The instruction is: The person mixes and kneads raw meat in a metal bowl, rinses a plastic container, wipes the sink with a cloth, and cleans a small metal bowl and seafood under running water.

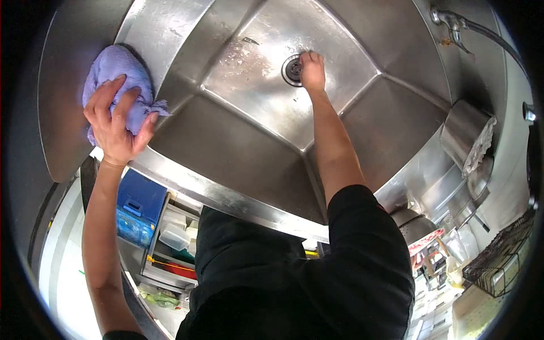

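A deep metal sink [226, 147] lies in front of me, with a round drain [292, 70] in its wet floor. At the drain's right edge is my right hand [312, 71], its fingers curled down; what they hold, if anything, is hidden. A bunched purple cloth [122, 73] sits on the sink's left ledge. My left hand [118, 122] rests on the cloth with its fingers spread. Small dark bits lie on the sink floor near the drain.
A faucet [451, 25] with a hose is at the upper right. Metal containers [464, 133] and a wire basket [498, 266] stand on the right. Below the sink's front edge are a blue box [141, 195] and plastic containers [174, 236].
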{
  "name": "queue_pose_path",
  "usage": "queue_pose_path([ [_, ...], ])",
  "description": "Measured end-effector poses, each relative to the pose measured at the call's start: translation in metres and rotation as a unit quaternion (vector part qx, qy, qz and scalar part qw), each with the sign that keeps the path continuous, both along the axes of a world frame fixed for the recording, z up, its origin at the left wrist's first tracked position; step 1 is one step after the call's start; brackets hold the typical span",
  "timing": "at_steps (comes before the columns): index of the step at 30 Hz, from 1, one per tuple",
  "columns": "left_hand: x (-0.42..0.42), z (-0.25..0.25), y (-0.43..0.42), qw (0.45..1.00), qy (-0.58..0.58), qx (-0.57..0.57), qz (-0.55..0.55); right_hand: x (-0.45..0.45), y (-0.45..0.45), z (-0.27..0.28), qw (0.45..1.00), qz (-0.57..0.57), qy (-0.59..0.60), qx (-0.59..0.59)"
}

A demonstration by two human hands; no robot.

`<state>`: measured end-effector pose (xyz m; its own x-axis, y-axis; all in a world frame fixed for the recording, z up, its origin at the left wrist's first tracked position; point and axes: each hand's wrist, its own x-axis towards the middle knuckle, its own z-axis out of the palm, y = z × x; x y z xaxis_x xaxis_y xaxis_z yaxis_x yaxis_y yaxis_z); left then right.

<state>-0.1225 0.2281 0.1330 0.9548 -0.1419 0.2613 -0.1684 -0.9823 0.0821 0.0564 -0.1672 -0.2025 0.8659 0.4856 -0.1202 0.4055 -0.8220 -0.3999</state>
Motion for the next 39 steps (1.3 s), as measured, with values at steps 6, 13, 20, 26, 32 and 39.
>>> queue_pose_path([
  [6, 0.0, 0.001, 0.0, 1.0, -0.005, -0.015, 0.004, -0.008, 0.053, 0.014, 0.999, -0.018, 0.034, 0.029],
  [13, -0.002, -0.003, 0.002, 1.0, -0.002, -0.016, -0.001, -0.011, 0.168, 0.006, 0.996, 0.074, -0.016, 0.043],
  [20, -0.001, 0.0, 0.0, 0.999, -0.011, -0.033, 0.007, -0.022, 0.18, 0.01, 0.999, -0.011, 0.02, -0.037],
  [26, 0.002, 0.005, 0.0, 0.999, -0.012, -0.038, 0.007, -0.033, 0.162, 0.011, 0.995, 0.035, 0.047, -0.085],
  [32, -0.001, 0.002, 0.0, 0.999, -0.009, -0.036, 0.005, -0.091, 0.031, 0.03, 0.991, -0.034, 0.127, 0.005],
  [39, 0.0, 0.001, -0.001, 0.999, -0.017, -0.035, 0.01, -0.123, -0.036, 0.041, 0.963, -0.168, 0.211, 0.015],
])
